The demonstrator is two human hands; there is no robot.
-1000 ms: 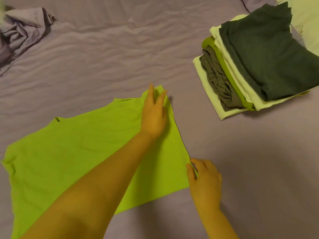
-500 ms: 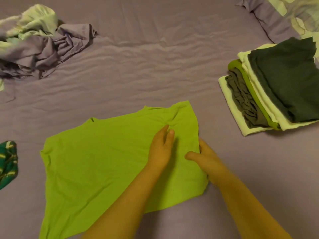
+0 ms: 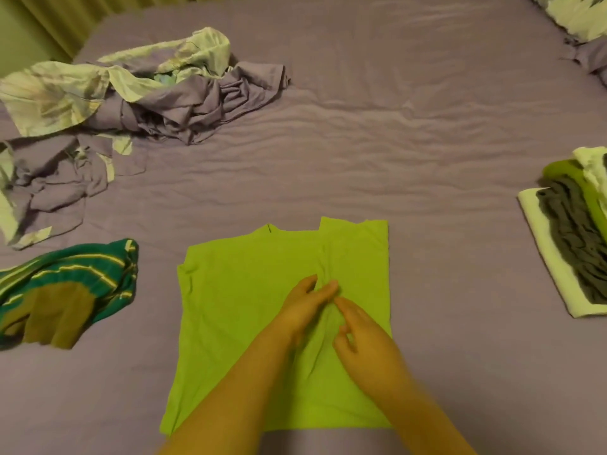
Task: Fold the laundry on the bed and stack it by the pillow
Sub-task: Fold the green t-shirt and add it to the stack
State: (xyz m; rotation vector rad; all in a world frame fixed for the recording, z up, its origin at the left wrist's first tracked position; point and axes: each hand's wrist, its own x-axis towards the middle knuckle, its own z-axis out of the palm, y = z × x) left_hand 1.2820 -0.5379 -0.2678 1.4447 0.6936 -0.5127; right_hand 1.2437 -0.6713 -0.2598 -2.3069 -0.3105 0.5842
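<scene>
Nearest the camera, two bare forearms reached in from the bottom edge over the lime-green shirt (image 3: 249, 323), which lay flat on the purple bed sheet (image 3: 410, 159) in the near middle of the bed. The shirt's right side was folded inward, leaving a straight right edge and a flap running up to the far edge beside the neckline.

The left hand (image 3: 303, 307) lay on the shirt near its middle, fingers extended and together, pointing up and to the right, pressing flat on the fabric without grasping it. The right hand (image 3: 358, 330) was just beside it on the right, fingers loosely spread and only slightly bent, its fingertips close to those of the left hand; it was somewhat blurred, and it appeared to hold nothing. Small wrinkles gathered in the cloth between the two hands.

To the left, at about the same depth, a green striped garment (image 3: 65, 290) lay crumpled and unfolded, apart from the shirt. At the right edge, a little farther off, sat the stack of folded laundry (image 3: 571, 244), with pale, dark grey and green layers, partly cut off by the frame.

Farther away on the left sprawled a heap of rumpled purple and pale patterned bedding (image 3: 131, 93). In the far right corner, part of a pillow (image 3: 578, 18) showed.
</scene>
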